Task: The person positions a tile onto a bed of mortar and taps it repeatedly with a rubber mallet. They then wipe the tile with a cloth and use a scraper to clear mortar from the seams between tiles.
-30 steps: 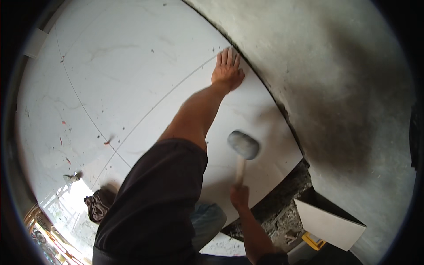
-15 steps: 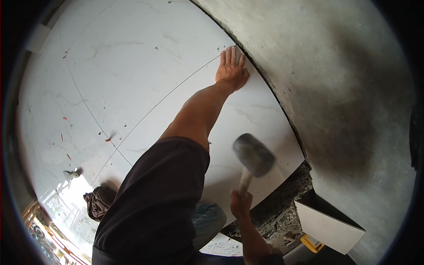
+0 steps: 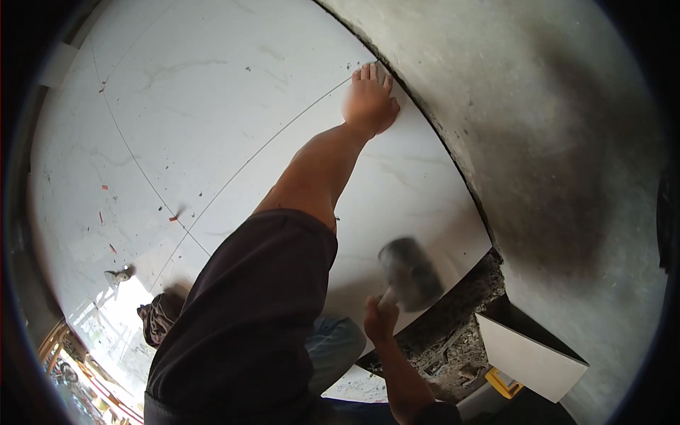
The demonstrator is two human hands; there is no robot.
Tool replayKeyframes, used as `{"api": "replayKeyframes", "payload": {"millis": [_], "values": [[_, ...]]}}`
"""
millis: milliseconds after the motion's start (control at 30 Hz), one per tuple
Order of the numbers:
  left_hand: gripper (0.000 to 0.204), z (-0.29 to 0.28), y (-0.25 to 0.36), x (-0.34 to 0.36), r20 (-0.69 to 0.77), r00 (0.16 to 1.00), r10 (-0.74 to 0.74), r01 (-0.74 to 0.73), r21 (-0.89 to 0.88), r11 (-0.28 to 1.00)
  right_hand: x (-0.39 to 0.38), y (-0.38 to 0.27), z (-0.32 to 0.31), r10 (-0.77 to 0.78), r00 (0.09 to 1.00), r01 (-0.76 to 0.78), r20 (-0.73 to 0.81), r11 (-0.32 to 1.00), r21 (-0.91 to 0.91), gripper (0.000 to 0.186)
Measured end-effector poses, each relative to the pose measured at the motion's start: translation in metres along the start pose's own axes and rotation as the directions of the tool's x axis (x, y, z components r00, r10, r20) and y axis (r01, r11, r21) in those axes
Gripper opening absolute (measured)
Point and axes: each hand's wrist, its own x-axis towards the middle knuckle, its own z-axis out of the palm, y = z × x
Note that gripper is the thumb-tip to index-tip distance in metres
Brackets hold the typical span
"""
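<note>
My left hand (image 3: 371, 101) lies flat on a large glossy white floor tile (image 3: 397, 180), fingers stretched toward the joint line and the wall's foot. The fingers are a little apart and hold nothing. Closed round the pale handle of a mallet, my right hand (image 3: 381, 319) is low over the tile's near part. The black mallet head (image 3: 411, 275) is smeared by motion, above the tile near its exposed edge; whether it touches the tile cannot be made out.
A grey wall (image 3: 552, 142) rises along the right. Beyond the tile's near edge lies a strip of rough rubble (image 3: 453, 350). A white tile offcut (image 3: 531, 358) leans there beside a yellow tool (image 3: 503, 382). Crumpled dark cloth (image 3: 161, 319) and red scraps (image 3: 173, 219) are on the left tiles.
The mallet has moved down and nearer to me, with its handle still in my right hand. My left hand stays on the tile in about the same place.
</note>
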Motion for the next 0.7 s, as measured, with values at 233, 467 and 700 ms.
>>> {"api": "replayKeyframes", "payload": {"millis": [233,467,700], "values": [[0.063,-0.003,0.010,-0.002,0.009,1.000,0.017,-0.017,-0.011,1.000,-0.011,0.026,0.000,0.050,0.997,-0.042,0.056,0.991,-0.130,0.026],[0.064,-0.002,0.012,0.000,0.032,0.999,0.009,-0.008,-0.024,1.000,-0.006,0.042,0.012,-0.093,0.995,0.092,-0.029,0.994,-0.054,0.027],[0.065,-0.011,0.011,0.000,0.061,0.998,0.010,-0.008,-0.040,0.999,0.012,0.035,0.023,-0.476,0.864,0.409,-0.166,0.854,-0.320,0.032]]}}
